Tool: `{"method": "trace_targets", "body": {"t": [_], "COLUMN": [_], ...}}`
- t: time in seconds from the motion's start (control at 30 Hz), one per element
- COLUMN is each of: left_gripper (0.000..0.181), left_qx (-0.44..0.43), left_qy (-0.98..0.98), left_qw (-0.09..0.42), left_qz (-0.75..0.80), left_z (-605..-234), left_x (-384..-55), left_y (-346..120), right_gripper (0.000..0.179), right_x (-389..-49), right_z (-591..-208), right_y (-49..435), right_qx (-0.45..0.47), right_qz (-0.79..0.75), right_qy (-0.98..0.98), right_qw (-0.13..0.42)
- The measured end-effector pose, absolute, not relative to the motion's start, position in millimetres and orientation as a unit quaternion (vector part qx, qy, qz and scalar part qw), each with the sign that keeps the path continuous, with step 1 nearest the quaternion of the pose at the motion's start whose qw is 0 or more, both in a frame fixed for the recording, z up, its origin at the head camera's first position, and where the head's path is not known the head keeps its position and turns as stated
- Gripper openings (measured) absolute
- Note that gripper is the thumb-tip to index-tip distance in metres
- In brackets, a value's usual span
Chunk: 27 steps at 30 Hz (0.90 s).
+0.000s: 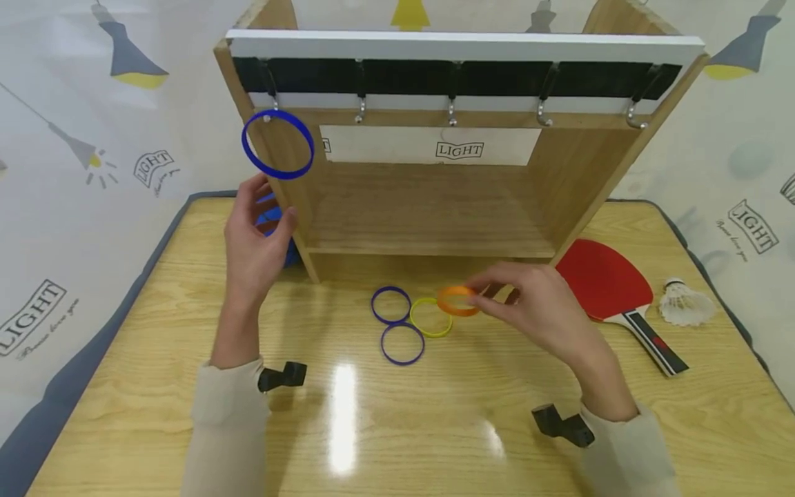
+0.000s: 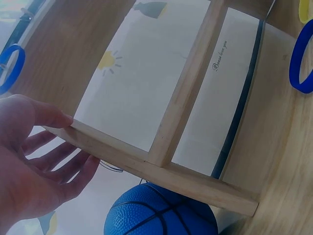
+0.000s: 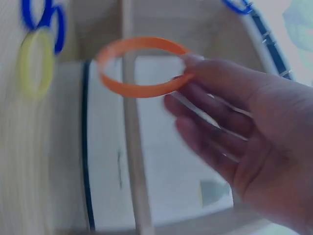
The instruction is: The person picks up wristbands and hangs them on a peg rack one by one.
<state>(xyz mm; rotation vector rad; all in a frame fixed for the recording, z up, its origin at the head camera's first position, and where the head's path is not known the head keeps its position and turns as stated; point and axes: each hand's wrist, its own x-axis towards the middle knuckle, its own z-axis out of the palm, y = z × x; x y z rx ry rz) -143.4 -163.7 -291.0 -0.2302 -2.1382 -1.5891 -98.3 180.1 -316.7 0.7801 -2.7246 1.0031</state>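
Observation:
Between thumb and fingertips my right hand [image 1: 540,310] pinches an orange wristband [image 1: 458,301], held above the table; the right wrist view shows the same orange band [image 3: 142,93] whole. My left hand [image 1: 256,241] touches the left side panel of a wooden shelf [image 1: 428,207], its thumb at the front edge and its fingers behind. A blue wristband [image 1: 279,172] hangs from the leftmost hook of the black hook strip [image 1: 406,77]. Two blue wristbands, one nearer [image 1: 402,344] and one farther [image 1: 390,305], lie on the table beside a yellow wristband [image 1: 431,318].
A blue ball [image 2: 161,213] sits beyond the shelf's left side. On the right lie a red table tennis paddle [image 1: 605,279] and a shuttlecock [image 1: 685,304]. Several metal hooks [image 1: 452,114] line the shelf's upper front. Printed cloth [image 1: 93,207] surrounds the wooden table [image 1: 143,386].

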Motion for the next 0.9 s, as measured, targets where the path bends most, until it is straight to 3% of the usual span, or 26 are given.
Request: {"method": "trace_targets", "body": {"t": [0.23,0.43,0.67,0.9], "left_gripper": [0.045,0.046,0.044,0.044], "left_qx": [-0.081,-0.082,-0.079,-0.081], "left_qy": [-0.773,-0.761,-0.764,-0.769], "left_qw": [0.237,0.246,0.238,0.240], "left_qz": [-0.583,-0.595,-0.595,-0.586], "left_z": [-296,-319,-293,-291], "left_x": [-148,-164,-146,-146], "left_y": [-167,-176,-162,-162], "right_gripper": [0.022,0.021,0.022,0.024], "right_x": [-104,-130,-154,-162], "right_z": [-278,-246,-238,-244], "right_y": [124,82,62,59], "right_qx": [0.245,0.206,0.162,0.142], "right_qz": [0.655,0.825,0.873,0.878], "right_qy": [-0.711,-0.522,-0.457,-0.454], "right_qw": [0.078,0.072,0.058,0.055]}}
